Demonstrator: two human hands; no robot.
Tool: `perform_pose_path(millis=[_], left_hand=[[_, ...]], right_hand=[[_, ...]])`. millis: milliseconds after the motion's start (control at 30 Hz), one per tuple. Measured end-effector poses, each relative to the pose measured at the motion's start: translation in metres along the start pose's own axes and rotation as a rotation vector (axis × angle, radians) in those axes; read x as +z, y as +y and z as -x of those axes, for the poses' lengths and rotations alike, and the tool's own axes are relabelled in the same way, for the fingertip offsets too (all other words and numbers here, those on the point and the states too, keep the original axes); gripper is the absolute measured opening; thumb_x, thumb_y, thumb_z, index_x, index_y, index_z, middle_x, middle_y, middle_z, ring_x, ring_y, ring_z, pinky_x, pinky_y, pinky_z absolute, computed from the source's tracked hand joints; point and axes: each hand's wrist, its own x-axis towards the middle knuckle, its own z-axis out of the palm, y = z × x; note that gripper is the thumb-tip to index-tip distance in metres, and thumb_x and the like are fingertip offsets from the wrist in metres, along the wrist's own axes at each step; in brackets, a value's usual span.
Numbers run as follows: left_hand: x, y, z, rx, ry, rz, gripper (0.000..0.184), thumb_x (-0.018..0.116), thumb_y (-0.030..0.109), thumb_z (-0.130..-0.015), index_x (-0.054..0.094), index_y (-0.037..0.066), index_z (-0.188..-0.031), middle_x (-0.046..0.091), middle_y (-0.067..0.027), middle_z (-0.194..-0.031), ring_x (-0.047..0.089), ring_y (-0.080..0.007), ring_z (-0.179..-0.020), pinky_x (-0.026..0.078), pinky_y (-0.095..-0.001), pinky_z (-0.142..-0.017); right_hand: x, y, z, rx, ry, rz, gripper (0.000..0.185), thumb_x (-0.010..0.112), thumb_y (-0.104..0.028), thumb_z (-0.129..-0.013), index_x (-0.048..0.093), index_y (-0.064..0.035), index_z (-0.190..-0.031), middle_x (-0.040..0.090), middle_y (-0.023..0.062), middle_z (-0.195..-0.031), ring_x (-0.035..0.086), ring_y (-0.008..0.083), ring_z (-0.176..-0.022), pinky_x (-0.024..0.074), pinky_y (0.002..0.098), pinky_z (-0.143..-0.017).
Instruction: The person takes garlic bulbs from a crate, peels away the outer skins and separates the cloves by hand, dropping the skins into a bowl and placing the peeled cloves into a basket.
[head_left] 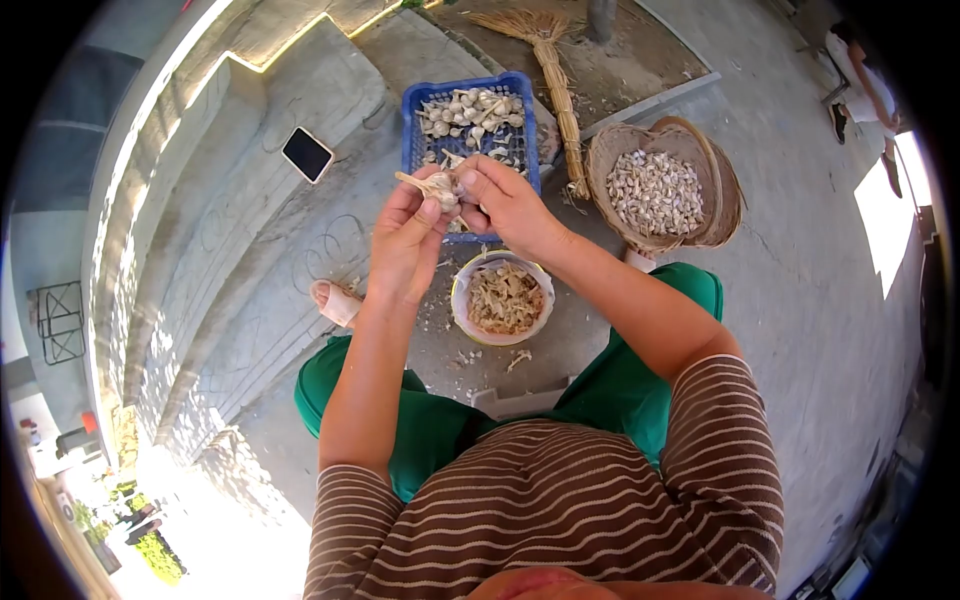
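Note:
Between my two hands is a garlic bulb [442, 191] with a short dry stem pointing left. My left hand [402, 232] grips it from below, the thumb pressed on its side. The fingers of my right hand [508, 205] pinch the bulb's right side. Just beyond them a blue plastic crate [408, 125] holds whole garlic bulbs [470, 112]. Below my hands stands a round pale bowl [461, 318] full of dry garlic skins and stems [505, 298]. To the right, a wicker basket [603, 160] contains many loose garlic cloves [655, 193].
A straw broom [558, 95] lies between crate and basket. On the concrete step to the left rests a phone [307, 155]. Scraps of skin [519, 360] litter the floor near the bowl. At the far upper right another person [862, 75] is partly visible.

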Motion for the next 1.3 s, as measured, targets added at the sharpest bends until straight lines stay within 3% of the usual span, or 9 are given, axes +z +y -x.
perform_pose_path(millis=[67, 200, 267, 400, 700, 800, 867, 967, 1300], left_hand=[[0.0, 0.001, -0.001, -0.011, 0.013, 0.044, 0.041, 0.057, 0.006, -0.089, 0.045, -0.001, -0.127, 0.055, -0.0112, -0.119, 0.054, -0.0203, -0.107, 0.045, -0.0339, -0.095], [0.0, 0.001, 0.0, -0.014, 0.07, 0.114, 0.039, 0.06, 0.004, -0.087, 0.048, 0.002, -0.124, 0.056, -0.0083, -0.115, 0.055, -0.0177, -0.103, 0.048, -0.0312, -0.091], [0.0, 0.001, 0.0, 0.01, 0.08, 0.095, 0.039, 0.062, 0.004, -0.086, 0.049, 0.001, -0.123, 0.056, -0.0084, -0.114, 0.055, -0.0178, -0.104, 0.048, -0.0308, -0.09], [0.003, 0.006, 0.001, 0.049, 0.08, -0.082, 0.046, 0.064, 0.001, -0.083, 0.048, 0.001, -0.126, 0.056, -0.0085, -0.115, 0.056, -0.0169, -0.103, 0.047, -0.0306, -0.09], [0.01, 0.005, 0.005, 0.136, 0.087, -0.549, 0.043, 0.065, -0.006, -0.079, 0.056, 0.002, -0.12, 0.057, -0.0065, -0.112, 0.058, -0.0136, -0.092, 0.049, -0.0269, -0.083], [0.007, -0.002, 0.005, 0.179, 0.058, -0.648, 0.04, 0.064, -0.007, -0.079, 0.057, 0.002, -0.117, 0.057, -0.0058, -0.109, 0.059, -0.0134, -0.091, 0.05, -0.0257, -0.08], [0.007, -0.003, 0.005, 0.201, 0.043, -0.676, 0.039, 0.064, -0.007, -0.079, 0.057, 0.001, -0.116, 0.057, -0.0053, -0.107, 0.06, -0.0132, -0.091, 0.051, -0.0253, -0.079], [0.009, -0.002, 0.005, 0.208, 0.054, -0.748, 0.038, 0.064, -0.007, -0.079, 0.057, 0.0, -0.116, 0.057, -0.0049, -0.103, 0.06, -0.0127, -0.091, 0.051, -0.0254, -0.078], [0.001, -0.012, 0.004, 0.255, 0.063, -0.783, 0.036, 0.064, -0.006, -0.079, 0.059, 0.001, -0.113, 0.058, -0.0053, -0.102, 0.059, -0.0111, -0.085, 0.051, -0.0236, -0.075]], right_hand=[[0.002, -0.003, 0.001, -0.013, 0.008, -0.189, 0.018, 0.042, -0.019, -0.098, 0.049, -0.0036, -0.092, 0.045, 0.0001, -0.068, 0.039, 0.007, -0.051, 0.0291, 0.0222, -0.042], [-0.008, -0.01, -0.006, -0.009, 0.057, -0.094, 0.014, 0.048, -0.018, -0.096, 0.052, -0.0044, -0.097, 0.043, -0.0018, -0.068, 0.04, 0.0064, -0.056, 0.0305, 0.0214, -0.046], [-0.021, -0.009, -0.014, -0.251, 0.204, 0.697, 0.018, 0.058, -0.016, -0.09, 0.056, -0.0031, -0.103, 0.048, -0.0013, -0.063, 0.043, 0.008, -0.053, 0.0357, 0.0247, -0.048], [-0.019, -0.019, -0.016, -0.235, 0.213, 0.639, 0.02, 0.064, -0.014, -0.085, 0.06, -0.0036, -0.102, 0.052, -0.0016, -0.062, 0.046, 0.0068, -0.056, 0.0395, 0.0248, -0.053], [-0.012, -0.033, -0.008, -0.034, -0.104, 0.697, 0.017, 0.061, -0.018, -0.088, 0.061, -0.0011, -0.091, 0.058, -0.0009, -0.072, 0.051, 0.005, -0.063, 0.0417, 0.0209, -0.055], [-0.009, -0.03, -0.007, 0.046, -0.114, 0.648, 0.02, 0.061, -0.019, -0.083, 0.057, 0.0005, -0.086, 0.062, 0.0064, -0.071, 0.059, 0.0135, -0.059, 0.0469, 0.0295, -0.053], [-0.011, -0.023, -0.007, -0.126, -0.115, 0.831, 0.021, 0.057, -0.019, -0.084, 0.054, 0.0015, -0.089, 0.063, 0.0138, -0.073, 0.063, 0.0241, -0.062, 0.0486, 0.0347, -0.058], [-0.005, -0.021, -0.004, -0.156, -0.084, 0.94, 0.022, 0.054, -0.018, -0.084, 0.051, 0.0016, -0.093, 0.061, 0.0204, -0.074, 0.063, 0.0341, -0.067, 0.0487, 0.039, -0.062], [-0.004, -0.006, 0.003, -0.156, 0.009, 0.847, 0.02, 0.05, -0.018, -0.088, 0.047, 0.0005, -0.095, 0.061, 0.0215, -0.075, 0.063, 0.037, -0.071, 0.0484, 0.0414, -0.063]])
